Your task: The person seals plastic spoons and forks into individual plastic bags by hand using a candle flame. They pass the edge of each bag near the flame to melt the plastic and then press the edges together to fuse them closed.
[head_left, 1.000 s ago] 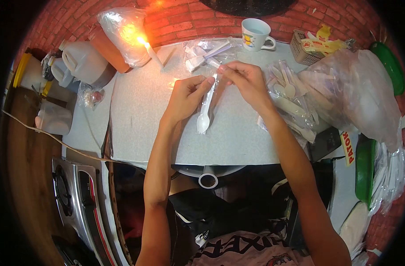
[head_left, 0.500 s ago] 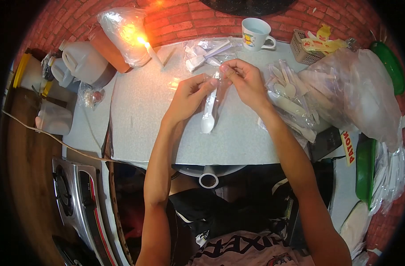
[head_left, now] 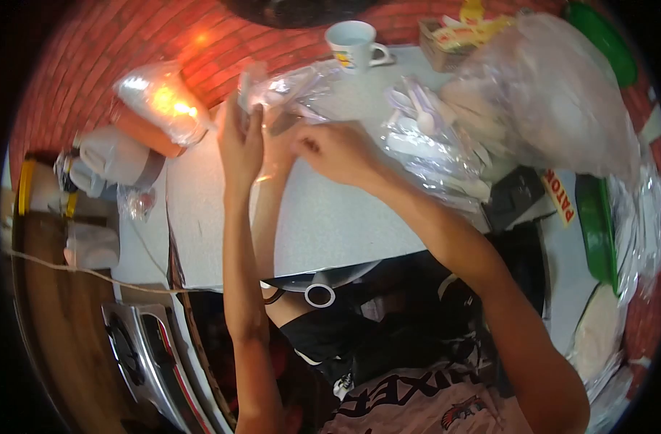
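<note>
My left hand [head_left: 241, 145] is raised at the left of the table, closed on a clear plastic wrapper [head_left: 249, 76] with a pale utensil hardly visible inside. My right hand [head_left: 338, 150] has its fingers curled near the middle; what they hold, if anything, is blurred. Between my arms shows a skin-coloured shape like a forearm [head_left: 271, 210]; whose it is I cannot tell. Left of my left hand burns a candle [head_left: 209, 125]. Beyond the hands lie plastic-wrapped utensils [head_left: 301, 83]. More bagged spoons [head_left: 424, 116] lie to the right.
A mug [head_left: 351, 47] and a basket [head_left: 439, 52] of packets stand at the back. A large plastic bag [head_left: 555, 101] fills the right side. Jugs [head_left: 117, 155] and a filled plastic bag [head_left: 157, 98] are at left. A stove [head_left: 146, 354] sits lower left.
My left hand has moved left and up towards the candle, and my hands have parted. The white spoon no longer shows clearly between them. The whole view has shifted.
</note>
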`<state>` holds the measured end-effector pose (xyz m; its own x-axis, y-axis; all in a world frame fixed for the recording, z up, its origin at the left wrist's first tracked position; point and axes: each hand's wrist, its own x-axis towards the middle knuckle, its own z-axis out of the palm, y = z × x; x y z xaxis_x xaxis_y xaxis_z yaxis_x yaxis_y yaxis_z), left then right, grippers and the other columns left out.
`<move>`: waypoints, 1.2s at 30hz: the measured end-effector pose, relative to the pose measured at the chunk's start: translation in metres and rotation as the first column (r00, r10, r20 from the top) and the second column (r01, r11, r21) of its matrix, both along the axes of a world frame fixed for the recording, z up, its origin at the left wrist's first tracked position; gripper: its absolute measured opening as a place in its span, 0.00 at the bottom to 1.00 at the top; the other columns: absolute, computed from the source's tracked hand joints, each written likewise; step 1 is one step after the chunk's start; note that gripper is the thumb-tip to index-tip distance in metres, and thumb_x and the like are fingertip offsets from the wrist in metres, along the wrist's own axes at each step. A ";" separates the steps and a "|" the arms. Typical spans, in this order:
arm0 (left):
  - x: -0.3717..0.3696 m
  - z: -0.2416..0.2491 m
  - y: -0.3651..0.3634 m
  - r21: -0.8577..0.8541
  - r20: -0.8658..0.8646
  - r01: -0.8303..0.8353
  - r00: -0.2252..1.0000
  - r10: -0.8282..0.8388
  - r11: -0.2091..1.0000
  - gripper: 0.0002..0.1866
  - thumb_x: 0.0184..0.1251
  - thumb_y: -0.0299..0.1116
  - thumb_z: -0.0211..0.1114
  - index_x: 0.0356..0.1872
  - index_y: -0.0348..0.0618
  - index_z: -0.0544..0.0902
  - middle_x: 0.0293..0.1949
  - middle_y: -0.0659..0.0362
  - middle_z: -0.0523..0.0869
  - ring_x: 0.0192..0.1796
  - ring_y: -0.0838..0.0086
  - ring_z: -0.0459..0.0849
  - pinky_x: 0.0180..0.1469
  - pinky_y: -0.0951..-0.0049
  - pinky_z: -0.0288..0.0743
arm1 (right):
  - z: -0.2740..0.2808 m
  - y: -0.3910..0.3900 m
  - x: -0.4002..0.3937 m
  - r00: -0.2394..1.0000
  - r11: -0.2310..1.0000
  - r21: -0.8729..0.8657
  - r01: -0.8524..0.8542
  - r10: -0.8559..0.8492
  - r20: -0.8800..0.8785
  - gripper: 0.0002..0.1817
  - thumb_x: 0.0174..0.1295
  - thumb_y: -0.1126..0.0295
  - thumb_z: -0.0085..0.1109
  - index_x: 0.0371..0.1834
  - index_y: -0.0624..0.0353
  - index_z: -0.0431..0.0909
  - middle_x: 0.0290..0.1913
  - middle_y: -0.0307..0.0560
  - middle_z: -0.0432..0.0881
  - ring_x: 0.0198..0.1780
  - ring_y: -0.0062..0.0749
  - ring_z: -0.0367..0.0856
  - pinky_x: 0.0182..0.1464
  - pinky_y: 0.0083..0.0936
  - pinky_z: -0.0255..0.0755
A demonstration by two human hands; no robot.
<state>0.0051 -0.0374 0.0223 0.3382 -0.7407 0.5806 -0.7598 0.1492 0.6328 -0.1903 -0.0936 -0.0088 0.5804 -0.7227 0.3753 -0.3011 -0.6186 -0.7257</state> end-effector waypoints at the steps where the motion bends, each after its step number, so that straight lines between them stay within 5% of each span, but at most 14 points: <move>1: -0.002 0.008 -0.008 -0.086 0.193 -0.040 0.980 0.056 0.996 0.24 0.73 0.34 0.66 0.68 0.43 0.77 0.49 0.49 0.85 0.53 0.56 0.82 0.57 0.59 0.75 | -0.003 0.004 0.001 0.995 0.994 -0.077 -0.081 0.084 0.045 0.12 0.69 0.61 0.62 0.40 0.57 0.88 0.31 0.48 0.88 0.36 0.45 0.88 0.39 0.39 0.78; 5: -0.005 0.021 -0.024 0.022 0.494 -0.157 0.860 0.126 0.987 0.26 0.69 0.35 0.68 0.68 0.45 0.76 0.58 0.44 0.82 0.63 0.51 0.76 0.66 0.55 0.69 | -0.010 0.004 0.004 0.968 0.960 -0.130 -0.250 0.250 -0.016 0.10 0.65 0.61 0.65 0.34 0.56 0.87 0.32 0.45 0.89 0.36 0.48 0.88 0.41 0.43 0.78; 8: -0.014 0.011 -0.023 -0.051 0.340 0.023 0.941 -0.004 0.998 0.18 0.68 0.33 0.67 0.57 0.42 0.83 0.52 0.48 0.86 0.58 0.57 0.82 0.63 0.59 0.72 | -0.004 0.005 0.005 0.927 0.922 -0.298 -0.248 0.315 0.204 0.13 0.65 0.60 0.66 0.29 0.59 0.85 0.28 0.48 0.87 0.32 0.47 0.86 0.38 0.41 0.78; 11: -0.040 -0.014 -0.001 -0.045 -0.083 0.196 0.976 -0.199 0.980 0.13 0.69 0.31 0.65 0.51 0.37 0.84 0.47 0.51 0.87 0.53 0.64 0.84 0.59 0.63 0.75 | 0.023 0.002 -0.005 0.859 0.967 -0.255 -0.018 0.145 0.491 0.18 0.68 0.59 0.65 0.26 0.62 0.83 0.24 0.50 0.84 0.26 0.46 0.82 0.33 0.38 0.75; 14: -0.107 -0.025 0.016 -0.053 -0.139 0.265 0.953 -0.270 0.963 0.15 0.64 0.30 0.69 0.50 0.36 0.84 0.45 0.51 0.87 0.50 0.65 0.84 0.59 0.65 0.75 | 0.034 -0.017 -0.020 0.811 0.984 -0.138 0.111 -0.009 0.585 0.22 0.72 0.57 0.62 0.24 0.63 0.83 0.21 0.50 0.81 0.22 0.41 0.79 0.29 0.35 0.72; 17: -0.132 -0.034 0.026 0.182 -0.032 0.462 0.885 -0.465 0.868 0.19 0.64 0.31 0.71 0.53 0.32 0.83 0.47 0.55 0.86 0.52 0.69 0.83 0.60 0.67 0.76 | 0.032 -0.028 -0.017 0.707 0.980 -0.102 0.172 -0.051 0.706 0.27 0.77 0.56 0.56 0.21 0.63 0.82 0.22 0.45 0.81 0.23 0.33 0.79 0.29 0.31 0.71; 19: -0.151 -0.027 0.025 0.249 0.464 0.442 0.727 -0.507 0.862 0.22 0.60 0.30 0.75 0.54 0.32 0.83 0.46 0.57 0.87 0.53 0.70 0.83 0.59 0.68 0.76 | 0.029 -0.028 -0.018 0.721 0.979 -0.128 0.156 -0.024 0.693 0.26 0.76 0.59 0.55 0.20 0.63 0.82 0.25 0.44 0.83 0.25 0.33 0.80 0.32 0.31 0.72; 20: -0.150 -0.026 0.025 0.245 0.467 0.444 0.725 -0.506 0.862 0.22 0.60 0.30 0.75 0.54 0.32 0.83 0.46 0.57 0.87 0.53 0.70 0.83 0.59 0.68 0.76 | 0.029 -0.028 -0.019 0.734 0.978 -0.150 0.145 -0.005 0.679 0.24 0.76 0.63 0.54 0.20 0.63 0.82 0.27 0.43 0.84 0.28 0.33 0.80 0.35 0.30 0.74; 22: -0.144 -0.025 0.024 0.562 -0.183 0.473 0.872 -0.455 0.679 0.22 0.58 0.29 0.77 0.54 0.34 0.83 0.44 0.60 0.87 0.49 0.74 0.82 0.56 0.69 0.76 | 0.029 -0.021 -0.016 0.714 0.973 -0.180 0.147 0.022 0.700 0.22 0.73 0.66 0.53 0.19 0.63 0.82 0.30 0.43 0.85 0.31 0.33 0.81 0.38 0.30 0.74; 25: -0.106 -0.036 0.022 0.535 -0.317 0.484 0.875 -0.367 0.692 0.18 0.57 0.24 0.76 0.50 0.35 0.85 0.39 0.64 0.86 0.39 0.79 0.80 0.46 0.74 0.75 | 0.025 -0.016 -0.014 0.710 0.962 -0.258 0.090 0.120 0.694 0.16 0.65 0.76 0.50 0.20 0.64 0.83 0.35 0.44 0.87 0.41 0.35 0.82 0.48 0.32 0.75; 26: -0.093 -0.050 0.018 0.225 -0.404 0.596 0.777 -0.483 0.771 0.08 0.61 0.24 0.71 0.41 0.36 0.86 0.34 0.65 0.85 0.32 0.82 0.77 0.36 0.79 0.70 | 0.025 -0.016 -0.012 0.702 0.960 -0.260 0.109 0.111 0.703 0.15 0.64 0.76 0.51 0.21 0.64 0.83 0.35 0.44 0.88 0.41 0.35 0.82 0.48 0.32 0.75; 27: -0.082 -0.046 0.015 0.216 -0.398 0.581 0.786 -0.472 0.785 0.08 0.61 0.24 0.71 0.41 0.36 0.86 0.34 0.65 0.85 0.32 0.82 0.77 0.36 0.79 0.70 | 0.024 -0.016 -0.010 0.693 0.957 -0.261 0.123 0.106 0.713 0.14 0.64 0.77 0.51 0.22 0.64 0.84 0.36 0.44 0.88 0.42 0.36 0.82 0.48 0.32 0.75; 32: -0.008 -0.054 0.019 -0.056 -0.519 0.216 0.827 -0.213 0.975 0.05 0.69 0.29 0.63 0.36 0.38 0.84 0.29 0.63 0.84 0.29 0.83 0.76 0.30 0.79 0.67 | 0.023 -0.022 -0.018 0.711 0.962 -0.249 0.108 0.101 0.696 0.12 0.62 0.82 0.51 0.24 0.66 0.84 0.37 0.44 0.90 0.39 0.31 0.82 0.47 0.29 0.75; 36: -0.003 -0.034 0.024 -0.161 -0.643 0.030 0.755 -0.128 0.987 0.06 0.70 0.29 0.63 0.38 0.37 0.83 0.26 0.60 0.83 0.23 0.80 0.76 0.25 0.78 0.69 | 0.018 -0.027 -0.013 0.751 0.992 0.022 0.123 -0.107 0.652 0.12 0.66 0.73 0.56 0.27 0.65 0.86 0.33 0.44 0.87 0.35 0.27 0.82 0.41 0.27 0.73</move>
<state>0.0016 -0.0130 -0.0121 0.6134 -0.7146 0.3362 -0.1544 0.3090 0.9384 -0.2033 -0.1207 0.0093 0.1037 -0.7557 0.6467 0.1690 -0.6273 -0.7602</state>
